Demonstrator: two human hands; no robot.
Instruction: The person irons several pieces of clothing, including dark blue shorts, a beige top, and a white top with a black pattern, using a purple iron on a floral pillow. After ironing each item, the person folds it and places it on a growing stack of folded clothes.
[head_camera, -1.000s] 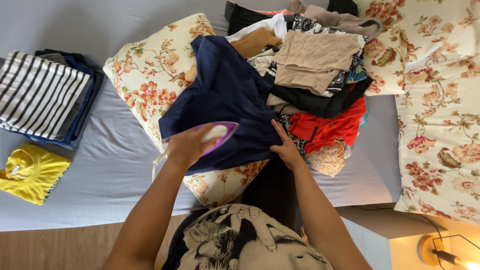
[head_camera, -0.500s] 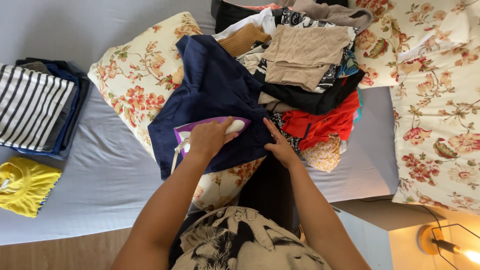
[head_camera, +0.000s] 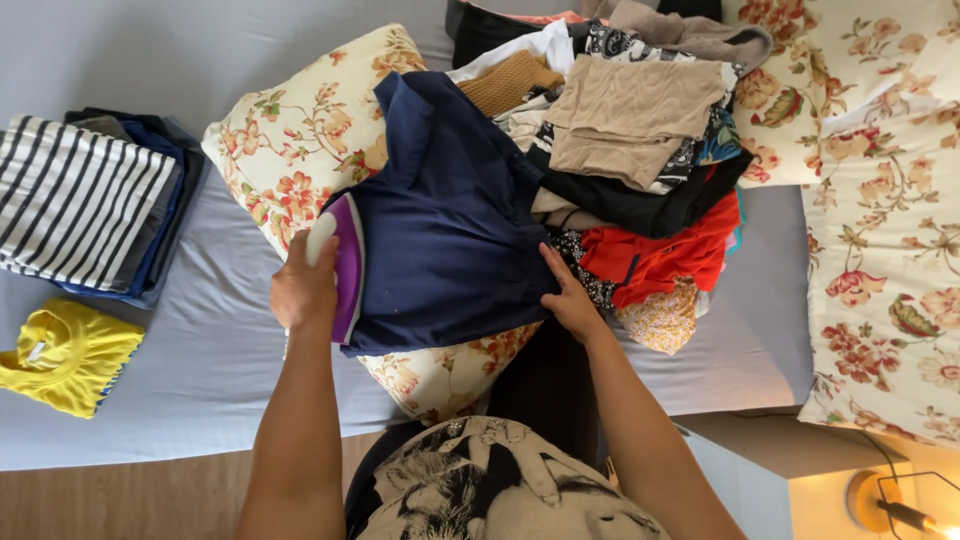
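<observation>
Nearest the camera, a patterned top (head_camera: 490, 490) is worn by the person, and both bare forearms are stretched away from it toward the navy garment (head_camera: 445, 230). That garment is spread flat over a floral pillow (head_camera: 300, 140) on the grey sheet (head_camera: 200, 350). At the garment's left edge, a purple-and-white iron (head_camera: 340, 260) is gripped by the left hand (head_camera: 303, 292), whose fingers are curled shut around the handle; the sole is seen tilted on its side against the cloth. At the garment's right lower edge, the fabric is pressed down by the right hand (head_camera: 570, 300), which is held open with fingers extended and flat, nothing being clasped in it. Just right of the garment, and partly touching it, a heap of mixed clothes (head_camera: 640, 170) is piled, with a beige piece on top and red below. Well left of the garment, a striped folded stack (head_camera: 80, 200) and a yellow shirt (head_camera: 65, 355) are laid. Far right of it, a floral cover (head_camera: 880, 250) is seen.
</observation>
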